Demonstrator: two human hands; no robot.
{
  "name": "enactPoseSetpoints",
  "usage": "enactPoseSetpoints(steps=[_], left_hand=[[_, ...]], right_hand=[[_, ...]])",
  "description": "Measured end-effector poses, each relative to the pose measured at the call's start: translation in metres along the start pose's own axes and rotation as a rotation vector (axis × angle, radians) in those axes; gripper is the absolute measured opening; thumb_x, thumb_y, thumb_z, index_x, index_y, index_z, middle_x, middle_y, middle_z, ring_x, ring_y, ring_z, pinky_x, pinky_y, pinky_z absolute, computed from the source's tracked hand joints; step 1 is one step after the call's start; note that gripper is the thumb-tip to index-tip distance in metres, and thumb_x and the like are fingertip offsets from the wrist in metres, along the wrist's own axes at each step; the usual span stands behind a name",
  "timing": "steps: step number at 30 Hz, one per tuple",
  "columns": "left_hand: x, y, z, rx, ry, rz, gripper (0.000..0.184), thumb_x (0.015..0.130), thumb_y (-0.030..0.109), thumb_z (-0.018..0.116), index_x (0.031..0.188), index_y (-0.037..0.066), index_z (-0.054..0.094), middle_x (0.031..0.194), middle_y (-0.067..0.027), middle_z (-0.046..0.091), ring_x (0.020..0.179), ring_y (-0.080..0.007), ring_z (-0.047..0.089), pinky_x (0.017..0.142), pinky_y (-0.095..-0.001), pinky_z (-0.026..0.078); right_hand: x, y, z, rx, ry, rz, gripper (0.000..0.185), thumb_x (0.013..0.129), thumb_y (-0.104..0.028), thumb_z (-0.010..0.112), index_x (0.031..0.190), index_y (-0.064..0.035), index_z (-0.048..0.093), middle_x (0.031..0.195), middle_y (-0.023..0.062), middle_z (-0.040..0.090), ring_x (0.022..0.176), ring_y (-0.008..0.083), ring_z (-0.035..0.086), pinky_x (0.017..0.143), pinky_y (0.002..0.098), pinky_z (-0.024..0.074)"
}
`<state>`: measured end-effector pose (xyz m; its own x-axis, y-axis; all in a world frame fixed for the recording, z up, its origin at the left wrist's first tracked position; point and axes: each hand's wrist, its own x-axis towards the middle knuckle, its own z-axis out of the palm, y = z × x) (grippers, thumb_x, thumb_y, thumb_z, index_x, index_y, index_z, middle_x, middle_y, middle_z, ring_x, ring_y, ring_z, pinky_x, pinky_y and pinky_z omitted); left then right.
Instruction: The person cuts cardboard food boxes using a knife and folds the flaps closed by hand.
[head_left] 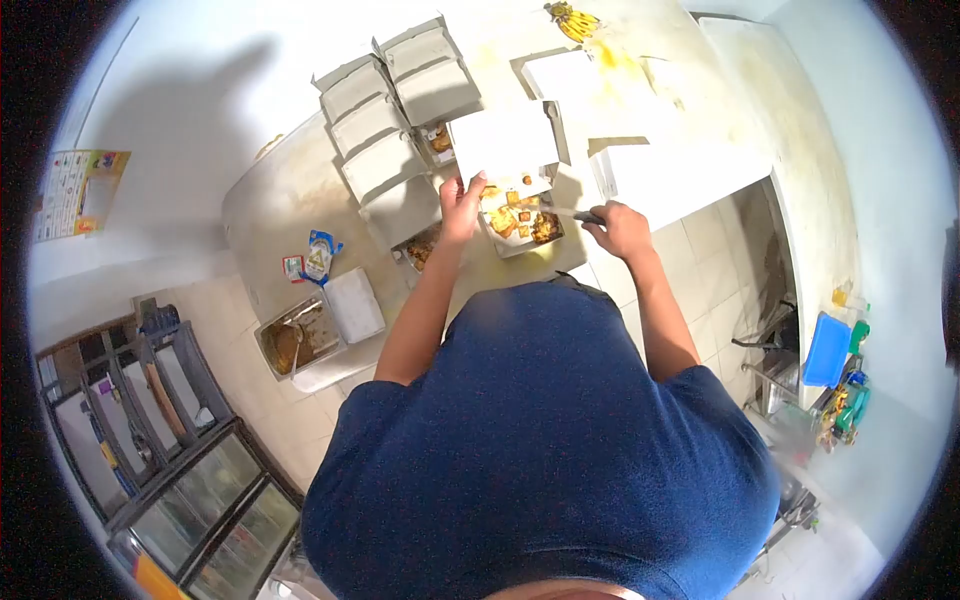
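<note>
An open white food box (pixel 520 249) stands before me with pieces of browned food (pixel 503 222) in it. Its white lid (pixel 505 137) is folded up and back, away from me. My left hand (pixel 460 207) grips the box at its left side, near the lid's hinge, fingers partly hidden. Held in my right hand (pixel 624 232) is a knife (pixel 590 217), dark handle in the fist. The pale blade points left over the food; whether its tip touches a piece, I cannot tell.
Several open boxes (pixel 385 160) stand in rows at the left, some with food. A metal tray (pixel 300 340) with a utensil in it sits front left, by a white box (pixel 354 305) and blue packet (pixel 320 255). Bananas (pixel 572 22) lie at the back; closed white boxes (pixel 680 185) stand right.
</note>
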<state>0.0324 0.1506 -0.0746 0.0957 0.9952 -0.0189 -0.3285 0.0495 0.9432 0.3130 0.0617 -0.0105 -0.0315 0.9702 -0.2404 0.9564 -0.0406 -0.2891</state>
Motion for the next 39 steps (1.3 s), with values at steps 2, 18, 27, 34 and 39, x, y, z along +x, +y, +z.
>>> enactPoseSetpoints(steps=[2, 18, 27, 34, 39], left_hand=[[-0.002, 0.005, -0.003, 0.042, 0.007, 0.017, 0.024, 0.096, 0.007, 0.061, 0.117, -0.003, 0.061, 0.105, -0.0034, 0.067, 0.093, -0.0074, 0.059, 0.083, -0.0264, 0.047], [0.001, 0.004, 0.008, 0.107, -0.029, -0.003, 0.022, 0.094, 0.016, 0.065, 0.108, -0.002, 0.065, 0.100, -0.0010, 0.066, 0.089, -0.0078, 0.056, 0.081, -0.0263, 0.046], [0.004, 0.001, 0.001, 0.088, -0.041, 0.014, 0.022, 0.095, 0.010, 0.064, 0.114, 0.000, 0.063, 0.099, 0.0013, 0.066, 0.084, -0.0055, 0.054, 0.076, -0.0231, 0.044], [0.003, 0.009, 0.002, 0.038, 0.045, 0.033, 0.016, 0.094, 0.010, 0.065, 0.106, 0.000, 0.065, 0.094, 0.0010, 0.066, 0.082, -0.0054, 0.055, 0.075, -0.0239, 0.044], [0.004, 0.012, 0.002, -0.039, 0.021, 0.014, 0.015, 0.093, 0.010, 0.066, 0.104, -0.001, 0.066, 0.095, 0.0004, 0.066, 0.084, -0.0061, 0.056, 0.077, -0.0244, 0.045]], right_hand=[[-0.008, 0.008, -0.009, 0.053, -0.060, 0.025, 0.027, 0.082, -0.038, 0.068, 0.097, -0.0166, 0.074, 0.090, 0.0121, 0.068, 0.087, 0.0321, 0.067, 0.074, 0.0454, 0.0541], [-0.007, -0.005, -0.026, -0.005, -0.068, 0.042, 0.028, 0.080, -0.038, 0.073, 0.097, -0.0163, 0.074, 0.091, 0.0101, 0.068, 0.088, 0.0311, 0.066, 0.074, 0.0446, 0.0530], [-0.010, 0.010, -0.029, 0.047, 0.089, 0.205, 0.030, 0.081, -0.038, 0.072, 0.100, -0.0154, 0.075, 0.095, 0.0104, 0.070, 0.087, 0.0304, 0.068, 0.075, 0.0435, 0.0546], [-0.021, -0.008, -0.037, 0.044, 0.010, 0.159, 0.028, 0.081, -0.036, 0.072, 0.098, -0.0133, 0.075, 0.092, 0.0116, 0.070, 0.088, 0.0308, 0.068, 0.075, 0.0428, 0.0548], [-0.016, -0.008, -0.033, 0.032, 0.120, 0.147, 0.027, 0.080, -0.035, 0.073, 0.096, -0.0139, 0.075, 0.090, 0.0110, 0.069, 0.087, 0.0310, 0.068, 0.074, 0.0437, 0.0545]])
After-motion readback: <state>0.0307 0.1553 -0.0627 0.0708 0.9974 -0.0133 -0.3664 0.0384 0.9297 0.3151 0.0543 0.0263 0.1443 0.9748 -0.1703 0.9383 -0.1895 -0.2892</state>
